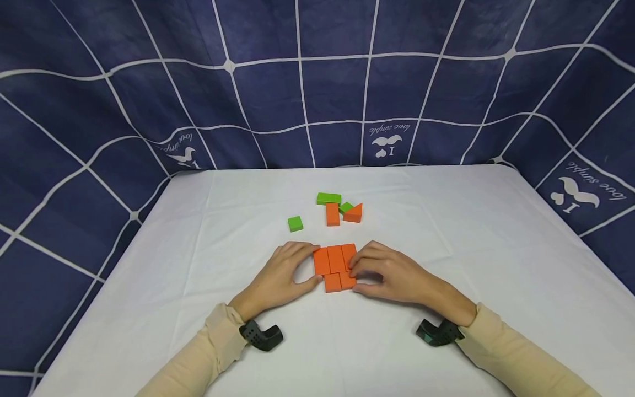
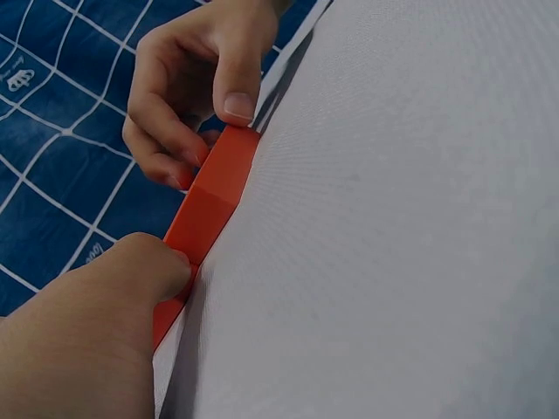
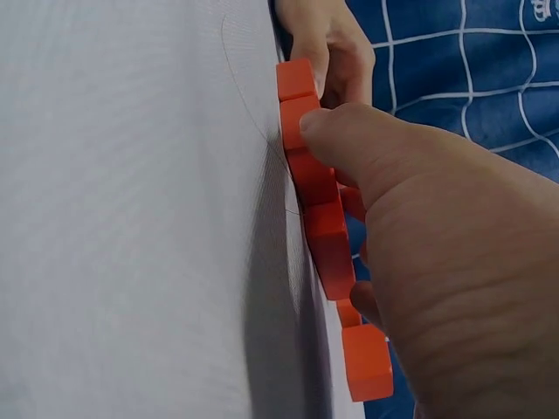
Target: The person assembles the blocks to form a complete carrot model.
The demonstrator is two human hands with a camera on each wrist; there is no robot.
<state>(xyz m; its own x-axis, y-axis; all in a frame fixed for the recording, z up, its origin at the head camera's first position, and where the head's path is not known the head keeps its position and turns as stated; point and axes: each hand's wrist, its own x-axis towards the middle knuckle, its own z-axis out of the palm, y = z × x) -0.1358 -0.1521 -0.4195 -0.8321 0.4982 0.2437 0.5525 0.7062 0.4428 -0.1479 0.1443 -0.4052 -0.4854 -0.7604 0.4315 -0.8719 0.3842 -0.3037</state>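
Observation:
On the white table lies a flat group of orange blocks: three upright ones in a row, with two shorter ones below. My left hand (image 1: 278, 278) holds the leftmost block (image 1: 321, 262) by its ends, index fingertip at the top corner and thumb at the bottom. From the right, my right hand (image 1: 397, 274) pinches the lower right block (image 1: 348, 280), its thumb at the near edge and fingers over the far part. Between the hands are the middle block (image 1: 335, 259) and the lower left block (image 1: 332, 283). In the right wrist view, the thumb presses an orange side face (image 3: 300, 113).
Beyond the group lie a long green block (image 1: 329, 198), an orange rectangular block (image 1: 332, 215), an orange triangular block (image 1: 353, 214) and a partly hidden green block (image 1: 345, 208). A green cube (image 1: 295, 224) sits apart to their left. Blue checked cloth (image 1: 332, 94) hangs behind the table.

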